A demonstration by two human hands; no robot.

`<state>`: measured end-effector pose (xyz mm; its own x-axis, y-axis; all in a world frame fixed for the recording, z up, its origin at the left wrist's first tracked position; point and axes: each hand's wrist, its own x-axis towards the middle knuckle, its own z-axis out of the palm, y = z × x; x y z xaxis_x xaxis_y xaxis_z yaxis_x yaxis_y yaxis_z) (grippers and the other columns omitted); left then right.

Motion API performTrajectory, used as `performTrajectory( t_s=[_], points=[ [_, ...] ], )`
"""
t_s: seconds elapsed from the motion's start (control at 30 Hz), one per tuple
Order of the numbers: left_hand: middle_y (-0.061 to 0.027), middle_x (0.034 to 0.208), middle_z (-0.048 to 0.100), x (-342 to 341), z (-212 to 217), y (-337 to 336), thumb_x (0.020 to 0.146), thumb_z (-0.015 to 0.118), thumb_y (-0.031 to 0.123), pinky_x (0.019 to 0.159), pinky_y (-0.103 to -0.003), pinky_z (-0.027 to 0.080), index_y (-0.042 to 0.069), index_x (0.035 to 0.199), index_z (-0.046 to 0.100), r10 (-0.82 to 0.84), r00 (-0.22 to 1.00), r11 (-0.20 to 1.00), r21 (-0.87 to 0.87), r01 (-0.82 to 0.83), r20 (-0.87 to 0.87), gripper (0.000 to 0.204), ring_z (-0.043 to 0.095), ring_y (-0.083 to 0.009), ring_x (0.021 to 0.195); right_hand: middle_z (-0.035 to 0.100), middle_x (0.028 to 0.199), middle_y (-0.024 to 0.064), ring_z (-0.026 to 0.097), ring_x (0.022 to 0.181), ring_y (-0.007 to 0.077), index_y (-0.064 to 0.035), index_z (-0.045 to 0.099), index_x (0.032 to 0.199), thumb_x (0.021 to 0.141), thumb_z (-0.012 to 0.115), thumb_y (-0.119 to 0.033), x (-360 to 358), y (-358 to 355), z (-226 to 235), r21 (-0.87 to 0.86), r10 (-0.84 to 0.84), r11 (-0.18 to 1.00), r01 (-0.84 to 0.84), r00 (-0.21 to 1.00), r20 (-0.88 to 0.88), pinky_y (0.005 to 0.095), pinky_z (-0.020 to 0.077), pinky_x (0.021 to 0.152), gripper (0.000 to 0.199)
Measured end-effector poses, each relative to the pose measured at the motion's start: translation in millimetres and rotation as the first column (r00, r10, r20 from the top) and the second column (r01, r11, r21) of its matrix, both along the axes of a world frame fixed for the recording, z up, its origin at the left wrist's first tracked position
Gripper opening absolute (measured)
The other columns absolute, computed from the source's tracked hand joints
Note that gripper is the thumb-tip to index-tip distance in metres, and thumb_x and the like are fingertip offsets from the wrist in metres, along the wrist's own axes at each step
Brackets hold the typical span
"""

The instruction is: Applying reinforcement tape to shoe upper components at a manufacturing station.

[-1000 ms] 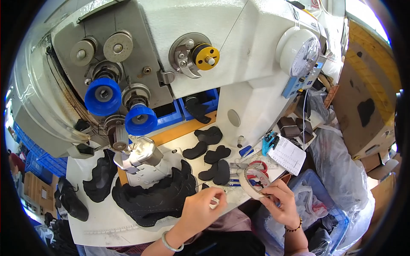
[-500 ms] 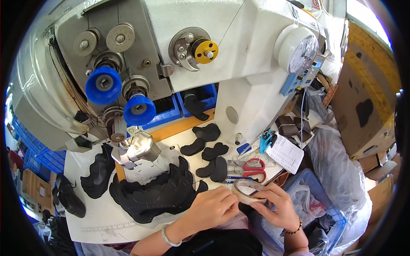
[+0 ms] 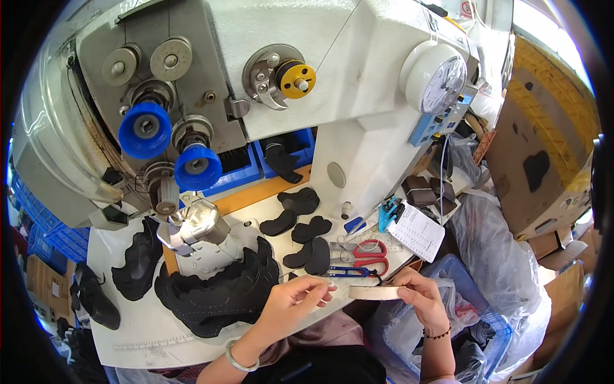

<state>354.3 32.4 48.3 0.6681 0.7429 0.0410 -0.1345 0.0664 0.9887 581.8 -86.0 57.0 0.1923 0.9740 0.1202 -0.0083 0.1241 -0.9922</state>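
Observation:
My right hand point(image 3: 422, 299) grips a narrow cream roll of tape point(image 3: 374, 293), held edge-on above the table's front edge. Facing it, my left hand point(image 3: 295, 306) has thumb and fingers pinched together, a short way from the roll; whatever lies between the fingertips is too small to make out. Just beyond the hands are red-handled scissors point(image 3: 371, 257) and blue thread snips point(image 3: 348, 272). Left of my left hand a heap of stitched black fabric pieces point(image 3: 211, 297) lies around the base of the sewing machine point(image 3: 364, 137).
Small black pads point(image 3: 307, 201) lie behind the scissors. A written paper sheet point(image 3: 416, 232) is at the table's right. Below stands a blue crate point(image 3: 495, 320) with plastic bags; a large cardboard box point(image 3: 543, 147) rises at far right. Black shoes point(image 3: 96, 297) sit at the left edge.
My left hand has come away from the tape roll, moving left. The roll has turned from showing its open ring to edge-on, still in my right hand. The view has shifted slightly.

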Motion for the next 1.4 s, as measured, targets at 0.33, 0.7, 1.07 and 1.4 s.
performTrajectory(
  t_s=[0.33,0.7,1.07,1.4],
  points=[
    [-0.0098,0.089,0.058,-9,-26,-29,0.078,0.057,-0.002,0.069,-0.027,0.05,-0.003,0.096,0.058,0.253,0.92,0.731,0.682,0.023,-0.301,0.018,0.06,-0.0188,0.081,0.041,0.072,-0.0013,0.036,0.062,0.0069,-0.0023,0.051,0.087,0.089,0.05,-0.024,2,8,-26,-0.019,-0.025,1.0,0.018,0.871,-0.491,0.0204,0.0325,0.056,0.022],
    [-0.0127,0.085,0.053,-19,-46,-43,0.064,0.056,0.005,0.069,-0.027,0.049,-0.008,0.094,0.057,0.468,0.747,0.146,0.875,0.463,-0.473,0.032,0.054,-0.0234,0.084,0.041,0.072,-0.0009,0.034,0.059,0.0038,-0.0054,0.045,0.086,0.088,0.053,-0.029,3,8,-28,-0.008,-0.109,0.993,0.12,0.87,-0.481,0.0193,0.0314,0.049,0.025],
    [-0.0222,0.087,0.059,-17,-48,-61,0.065,0.054,0.007,0.076,-0.029,0.049,-0.012,0.085,0.061,0.59,0.682,-0.231,0.719,0.655,-0.431,0.028,0.056,-0.0314,0.086,0.041,0.074,-0.0017,0.034,0.059,0.0052,-0.0059,0.049,0.088,0.092,0.045,-0.026,-1,10,-31,-0.075,-0.101,0.995,0.068,0.719,-0.687,0.0195,0.0318,0.052,0.021],
    [-0.0251,0.103,0.056,-32,-56,-64,0.071,0.05,0.005,0.085,-0.035,0.048,-0.015,0.101,0.057,0.563,0.669,-0.168,0.725,0.668,-0.486,0.036,0.053,-0.0368,0.098,0.05,0.084,0.0002,0.035,0.058,0.0059,-0.0047,0.051,0.103,0.094,0.044,-0.024,-16,18,-16,-0.195,-0.181,0.98,0.028,0.519,-0.836,0.02,0.034,0.053,0.022]
  ],
)
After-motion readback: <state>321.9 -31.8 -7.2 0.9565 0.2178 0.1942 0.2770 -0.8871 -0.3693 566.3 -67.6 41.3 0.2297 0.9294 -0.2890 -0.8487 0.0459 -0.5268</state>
